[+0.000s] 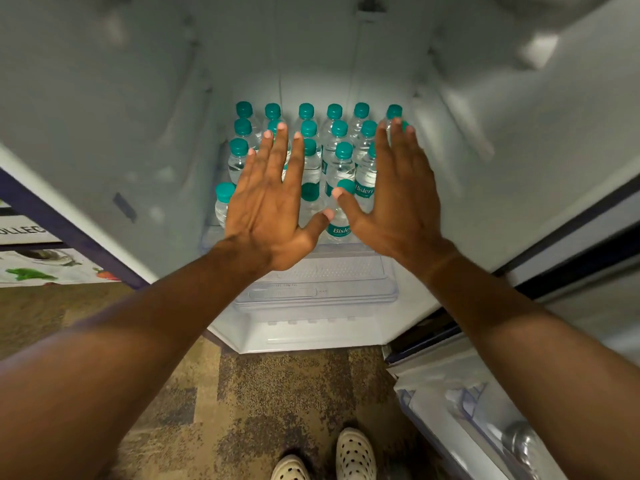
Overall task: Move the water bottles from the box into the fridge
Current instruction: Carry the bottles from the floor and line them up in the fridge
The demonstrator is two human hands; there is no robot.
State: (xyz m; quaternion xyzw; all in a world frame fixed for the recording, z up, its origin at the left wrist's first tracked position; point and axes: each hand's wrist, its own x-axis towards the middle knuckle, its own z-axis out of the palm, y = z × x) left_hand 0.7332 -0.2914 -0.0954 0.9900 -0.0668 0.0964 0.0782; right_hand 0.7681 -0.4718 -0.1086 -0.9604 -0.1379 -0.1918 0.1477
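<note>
Several clear water bottles (341, 164) with teal caps stand upright in rows on the shelf of the open fridge (121, 109). My left hand (268, 202) is held flat with straight, spread fingers in front of the left rows. My right hand (398, 202) is likewise flat and spread in front of the right rows. Both hands hold nothing, and they hide some bottles behind them. No box is in view.
A clear crisper cover (322, 282) lies below the bottle shelf. The open fridge door (485, 410) with its shelves stands at the lower right. A printed panel (38, 265) sits at the left. Carpet (277, 393) and my two shoes are below.
</note>
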